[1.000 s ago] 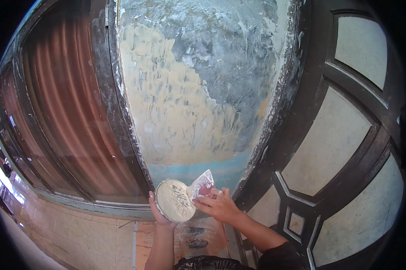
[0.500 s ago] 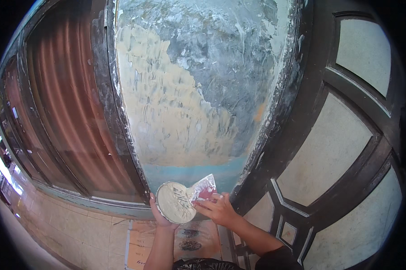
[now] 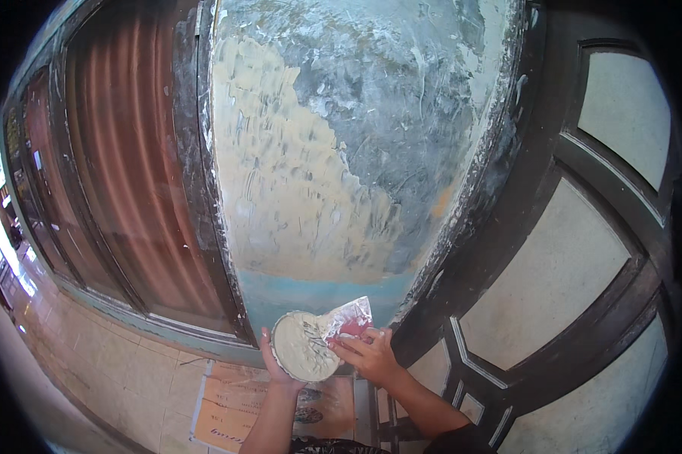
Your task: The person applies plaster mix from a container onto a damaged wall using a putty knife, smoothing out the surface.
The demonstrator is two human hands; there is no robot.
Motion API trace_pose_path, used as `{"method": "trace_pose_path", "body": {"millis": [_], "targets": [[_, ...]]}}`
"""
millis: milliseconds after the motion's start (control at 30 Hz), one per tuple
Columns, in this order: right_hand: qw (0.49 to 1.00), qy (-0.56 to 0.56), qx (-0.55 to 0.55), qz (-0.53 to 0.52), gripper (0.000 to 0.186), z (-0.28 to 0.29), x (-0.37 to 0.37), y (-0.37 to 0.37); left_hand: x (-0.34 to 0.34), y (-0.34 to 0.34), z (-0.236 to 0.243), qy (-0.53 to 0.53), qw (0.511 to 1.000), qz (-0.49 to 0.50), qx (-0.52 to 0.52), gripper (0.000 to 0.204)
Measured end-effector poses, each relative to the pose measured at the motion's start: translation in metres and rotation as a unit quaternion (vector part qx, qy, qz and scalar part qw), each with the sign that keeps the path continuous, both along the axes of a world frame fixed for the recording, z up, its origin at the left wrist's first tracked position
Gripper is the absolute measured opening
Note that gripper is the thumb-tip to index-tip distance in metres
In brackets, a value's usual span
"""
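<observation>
Patchy wall panel [image 3: 318,151], paste tub [image 3: 274,339] in L hand [image 3: 277,371], smeared spreader [image 3: 352,324] in R hand [image 3: 375,359]

Wall panel: biggest by far; cream coat on L & lower middle, mottled grey on R, pale blue band nr the bottom. Hard and rigid, I'd judge, w/ a rough skin.

Orange printed sheet [image 3: 231,405]: flat on the floor below the hands, dark smudges on it; prob. thin & easily scuffed.

Tub: round, held out in front of the wall's foot, tipped so its mouth shows. Looks full nearly to the rim, so expect it fairly heavy for its size, esp. one-handed. L hand is clamped on its L side, thumb up by the rim; best hold is low on the wall w/ palm under. Fingers underneath are hidden, so can't tell how far they reach. A pasty rim would be slippery.

Paste [image 3: 292,352]: off-white, thick-looking, ridged & furrowed toward the R side, smoother on the L. Soft, prob. sticky; should hold its shape at a tilt.

Spreader: flat, reddish, white smears over much of the face, edge at the tub's R rim, maybe touching. Likely light, thin, a bit springy. R hand has it pinched between thumb & fingers along its lower edge; the cleaner red part should give the surer grip, smeared corners less so.
</observation>
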State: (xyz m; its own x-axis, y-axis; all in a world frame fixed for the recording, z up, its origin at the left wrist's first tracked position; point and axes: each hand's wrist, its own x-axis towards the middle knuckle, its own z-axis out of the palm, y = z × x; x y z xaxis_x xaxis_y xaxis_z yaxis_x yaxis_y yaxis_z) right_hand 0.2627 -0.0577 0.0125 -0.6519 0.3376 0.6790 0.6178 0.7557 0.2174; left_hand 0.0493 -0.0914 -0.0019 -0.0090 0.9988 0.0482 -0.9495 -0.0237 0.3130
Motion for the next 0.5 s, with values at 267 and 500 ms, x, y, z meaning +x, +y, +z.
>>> {"method": "trace_pose_path", "body": {"millis": [267, 500], "targets": [[1.0, 0.007, -0.007, -0.003, 0.039, -0.004, 0.0, 0.01, 0.007, -0.001, 0.001, 0.026, 1.0, -0.008, 0.006, 0.089], [0.999, 0.047, 0.001, -0.006, 0.042, 0.008, -0.017, 0.023, 0.004, 0.021, -0.009, 0.055, 0.998, -0.029, 0.005, 0.089]]}}
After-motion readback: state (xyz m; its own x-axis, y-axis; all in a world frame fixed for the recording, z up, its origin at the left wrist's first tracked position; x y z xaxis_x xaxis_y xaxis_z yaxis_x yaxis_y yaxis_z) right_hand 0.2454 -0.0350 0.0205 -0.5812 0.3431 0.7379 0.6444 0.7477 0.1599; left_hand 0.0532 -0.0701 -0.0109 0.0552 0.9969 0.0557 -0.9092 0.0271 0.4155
